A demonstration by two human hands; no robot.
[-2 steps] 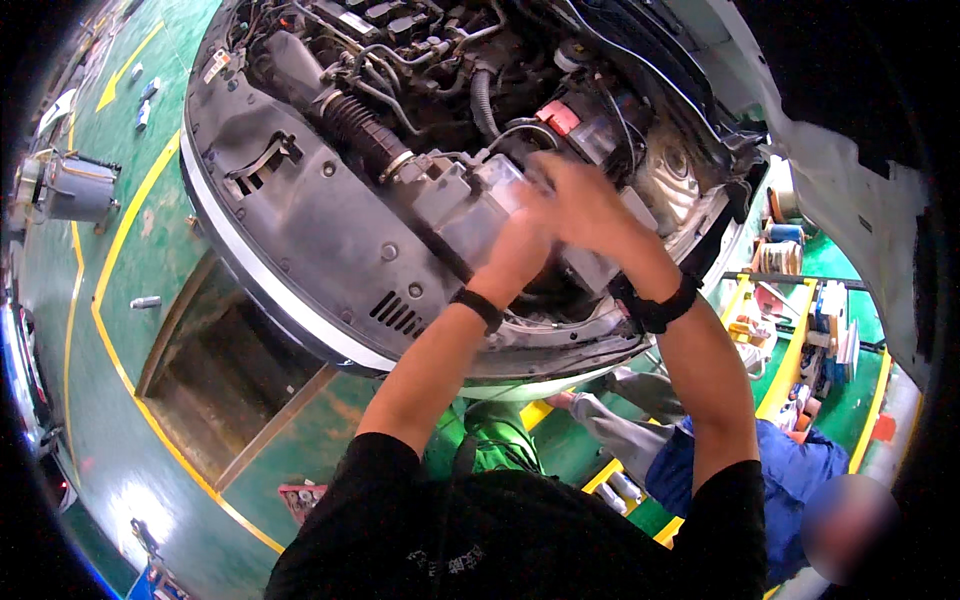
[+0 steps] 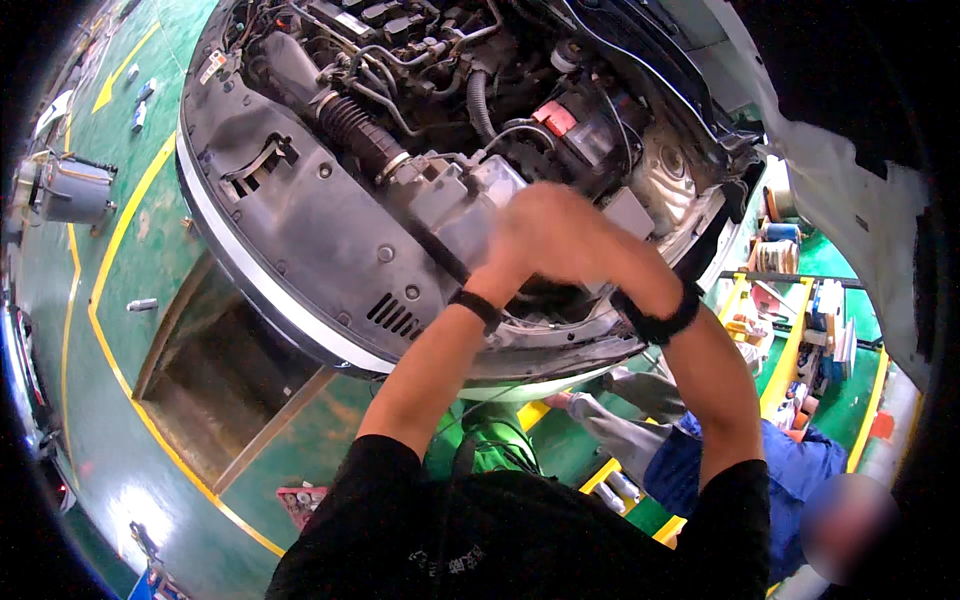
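Green-painted workshop floor (image 2: 90, 420) with yellow lines lies under everything, a rectangular pit (image 2: 225, 385) sunk into it at the person's left.

Nearest, the person's two bare forearms rise from black sleeves, a dark band on each wrist. Beneath the right arm a co-worker in blue overalls (image 2: 740, 480) with grey gloves crouches by the car's front; a green thing (image 2: 497, 445) sits on the floor between them.

Both hands meet over the front edge of the open engine bay. The left hand (image 2: 525, 240) and right hand (image 2: 590, 245) are smeared together by motion, so I cannot tell whether the fingers are clenched, released, or gripping anything. They are on or just above the grey plastic air-box housing (image 2: 455, 200), which sits behind the black radiator cover (image 2: 300, 230) and joins a ribbed black intake hose (image 2: 355, 130) running away to the left. Just beyond the hands sits the battery with its red terminal cap (image 2: 555, 117).

Farther off, a parts cart (image 2: 800, 320) with yellow rails stands at the right, and a grey drum-like object (image 2: 65, 190) sits on the floor at the far left.

As I judge it, the risks are close at hand: a fast, unseen grip could slip off the housing and knock knuckles on the bracket edges, or strain the hose at its clamp. Anything dropped could fall through the bay toward the crouching co-worker.
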